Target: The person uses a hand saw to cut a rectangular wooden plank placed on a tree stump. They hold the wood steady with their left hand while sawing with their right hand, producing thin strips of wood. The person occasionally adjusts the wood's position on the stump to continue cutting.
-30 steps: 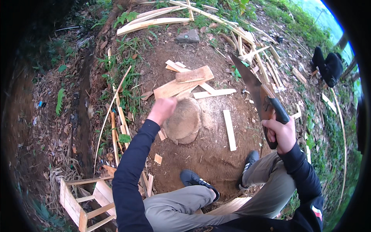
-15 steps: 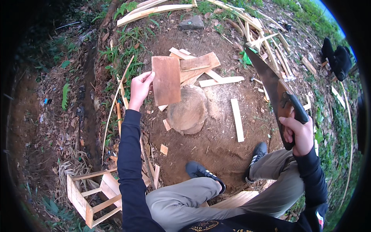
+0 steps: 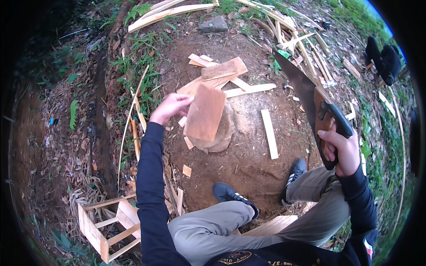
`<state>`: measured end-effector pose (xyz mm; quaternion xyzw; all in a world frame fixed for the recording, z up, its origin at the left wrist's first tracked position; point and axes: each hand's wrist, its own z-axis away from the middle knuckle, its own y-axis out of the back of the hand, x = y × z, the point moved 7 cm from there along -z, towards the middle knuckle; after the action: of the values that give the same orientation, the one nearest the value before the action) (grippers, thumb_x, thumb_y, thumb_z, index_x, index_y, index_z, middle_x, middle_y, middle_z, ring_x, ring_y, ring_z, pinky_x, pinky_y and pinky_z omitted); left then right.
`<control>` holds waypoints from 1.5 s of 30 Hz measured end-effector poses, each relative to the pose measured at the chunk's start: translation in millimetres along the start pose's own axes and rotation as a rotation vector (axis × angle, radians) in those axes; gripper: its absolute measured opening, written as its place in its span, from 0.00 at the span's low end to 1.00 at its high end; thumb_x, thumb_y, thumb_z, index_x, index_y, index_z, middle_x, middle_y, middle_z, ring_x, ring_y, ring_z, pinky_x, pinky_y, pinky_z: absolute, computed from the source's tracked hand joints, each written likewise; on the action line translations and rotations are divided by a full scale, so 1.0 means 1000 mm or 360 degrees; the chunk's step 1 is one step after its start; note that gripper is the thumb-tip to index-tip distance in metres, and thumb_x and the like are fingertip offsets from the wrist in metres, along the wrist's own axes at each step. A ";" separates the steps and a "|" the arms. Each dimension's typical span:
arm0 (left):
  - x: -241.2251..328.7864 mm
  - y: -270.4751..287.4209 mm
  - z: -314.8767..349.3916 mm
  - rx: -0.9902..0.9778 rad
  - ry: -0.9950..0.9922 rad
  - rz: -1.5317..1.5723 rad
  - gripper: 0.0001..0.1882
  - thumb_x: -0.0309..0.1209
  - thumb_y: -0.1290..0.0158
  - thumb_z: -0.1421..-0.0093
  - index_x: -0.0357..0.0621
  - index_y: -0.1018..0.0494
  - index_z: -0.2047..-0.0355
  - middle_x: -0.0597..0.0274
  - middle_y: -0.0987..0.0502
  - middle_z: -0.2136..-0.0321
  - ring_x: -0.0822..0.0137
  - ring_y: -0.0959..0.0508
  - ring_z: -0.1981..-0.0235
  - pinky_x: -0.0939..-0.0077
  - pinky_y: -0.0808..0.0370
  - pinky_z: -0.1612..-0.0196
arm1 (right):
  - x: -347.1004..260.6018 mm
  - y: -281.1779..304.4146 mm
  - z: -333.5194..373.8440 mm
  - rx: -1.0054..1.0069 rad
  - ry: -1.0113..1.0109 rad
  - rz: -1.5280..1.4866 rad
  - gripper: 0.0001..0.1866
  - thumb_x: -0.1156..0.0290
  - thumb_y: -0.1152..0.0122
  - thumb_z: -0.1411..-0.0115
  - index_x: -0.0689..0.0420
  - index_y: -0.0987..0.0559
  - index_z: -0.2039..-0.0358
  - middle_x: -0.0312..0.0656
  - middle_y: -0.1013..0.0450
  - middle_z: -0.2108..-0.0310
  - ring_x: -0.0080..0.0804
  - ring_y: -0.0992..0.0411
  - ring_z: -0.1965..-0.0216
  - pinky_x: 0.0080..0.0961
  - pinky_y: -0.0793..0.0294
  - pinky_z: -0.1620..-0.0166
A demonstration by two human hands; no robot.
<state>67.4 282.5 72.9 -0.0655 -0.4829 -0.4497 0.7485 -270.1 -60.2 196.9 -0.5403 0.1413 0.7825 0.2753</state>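
My left hand pinches the left edge of a flat reddish-brown wooden board. The board is tilted over a round tree stump and covers much of its top; whether the two touch I cannot tell. My right hand is wrapped round the dark handle of a handsaw. The saw's wide blade points up and to the left, off to the right of the stump and apart from the board.
Beyond the stump lies a pile of wood offcuts. A pale strip rests on the sawdust-strewn soil to its right. A small wooden frame stands at lower left. Long slats are heaped at far right, near a grey stone.
My left hand has brought the board nearer and slightly right, turning it so it tilts over the stump. The right hand with the handsaw has barely moved.
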 end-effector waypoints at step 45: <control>0.093 0.003 -0.018 -0.0506 -0.1068 0.1812 0.52 0.72 0.62 0.41 0.32 0.40 0.38 0.47 0.24 0.56 0.53 0.21 0.55 0.54 0.21 0.52 | 0.025 0.012 -0.037 -0.0082 -0.0002 0.0314 0.10 0.78 0.37 0.44 0.54 0.30 0.74 0.32 0.35 0.87 0.20 0.39 0.91 0.19 0.39 0.86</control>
<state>93.4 217.8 137.5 -0.5547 -0.5073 -0.0065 0.6595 -255.5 -81.8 158.6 -0.5301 0.1736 0.8095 0.1830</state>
